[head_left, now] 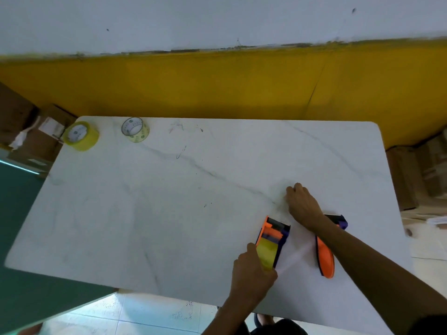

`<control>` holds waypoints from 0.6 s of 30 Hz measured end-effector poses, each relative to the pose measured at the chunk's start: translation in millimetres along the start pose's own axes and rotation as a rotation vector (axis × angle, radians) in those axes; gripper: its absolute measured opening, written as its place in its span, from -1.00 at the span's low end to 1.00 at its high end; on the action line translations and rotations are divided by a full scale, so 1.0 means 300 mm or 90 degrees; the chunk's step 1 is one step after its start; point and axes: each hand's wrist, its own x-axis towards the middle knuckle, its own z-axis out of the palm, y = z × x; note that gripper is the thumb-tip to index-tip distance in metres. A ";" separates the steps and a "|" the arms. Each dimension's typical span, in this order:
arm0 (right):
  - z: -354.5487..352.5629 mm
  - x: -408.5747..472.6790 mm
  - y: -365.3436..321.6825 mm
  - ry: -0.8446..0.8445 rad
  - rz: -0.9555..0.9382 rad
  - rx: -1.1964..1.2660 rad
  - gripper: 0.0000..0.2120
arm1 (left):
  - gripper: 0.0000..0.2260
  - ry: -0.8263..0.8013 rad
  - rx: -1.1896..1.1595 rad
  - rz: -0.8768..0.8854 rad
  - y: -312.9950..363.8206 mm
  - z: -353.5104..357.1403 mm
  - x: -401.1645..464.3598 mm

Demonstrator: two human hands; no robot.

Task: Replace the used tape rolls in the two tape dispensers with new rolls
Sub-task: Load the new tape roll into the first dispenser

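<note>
Nearest the camera, the left hand [252, 269] grips the rear of an orange-and-purple tape dispenser [272, 240] loaded with a yellow roll [266, 253], steadying it on the white marble-patterned bench [145, 201]. The right hand [301, 205], fingers curled in a narrow pinch, reaches beyond the dispenser's front end; a faint clear strip [294, 258] appears to trail across the bench between the hands, so it is probably drawing tape out, though whether it actually holds the tape end cannot be told. The right forearm crosses over the second dispenser [325, 257], which lies on its side just to the right, its roll hidden. Two further rolls stand at the far left corner, well apart from the hands: a full yellow one [81, 136] touching the bench edge and a thin, pale one [135, 129] beside it. The broad middle of the bench is bare, giving free room; the near edge lies close behind the left hand.
</note>
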 end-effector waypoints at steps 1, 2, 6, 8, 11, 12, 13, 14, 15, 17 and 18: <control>-0.003 0.010 0.004 -0.030 0.005 0.019 -0.90 | -0.63 0.010 -0.008 0.006 -0.002 -0.011 -0.004; -0.017 0.017 0.004 -0.064 0.009 0.049 -0.86 | -0.62 0.023 -0.025 0.012 -0.002 -0.024 -0.007; -0.105 0.040 -0.016 -0.204 0.072 0.307 -0.78 | -0.57 0.100 -0.140 0.018 0.032 -0.109 -0.031; -0.146 0.031 -0.039 -0.290 0.168 0.521 -0.75 | -0.58 0.130 -0.170 0.027 0.052 -0.159 -0.043; -0.152 0.008 -0.072 -0.382 0.222 0.768 -0.74 | -0.65 0.155 -0.206 0.040 0.068 -0.222 -0.042; -0.145 -0.002 -0.092 -0.392 0.215 0.842 -0.73 | -0.66 0.163 -0.213 0.042 0.070 -0.235 -0.037; -0.146 -0.018 -0.120 -0.397 0.218 0.913 -0.72 | -0.68 0.170 -0.218 0.041 0.071 -0.243 -0.030; -0.150 -0.040 -0.154 -0.398 0.228 0.994 -0.73 | -0.69 0.175 -0.224 0.037 0.073 -0.248 -0.024; -0.144 -0.061 -0.183 -0.394 0.247 1.068 -0.72 | -0.70 0.181 -0.230 0.032 0.075 -0.247 -0.015; -0.122 -0.106 -0.226 -0.396 0.287 1.182 -0.68 | -0.71 0.196 -0.232 0.026 0.081 -0.242 0.003; -0.108 -0.132 -0.241 -0.402 0.311 1.221 -0.68 | -0.71 0.201 -0.229 0.023 0.086 -0.239 0.012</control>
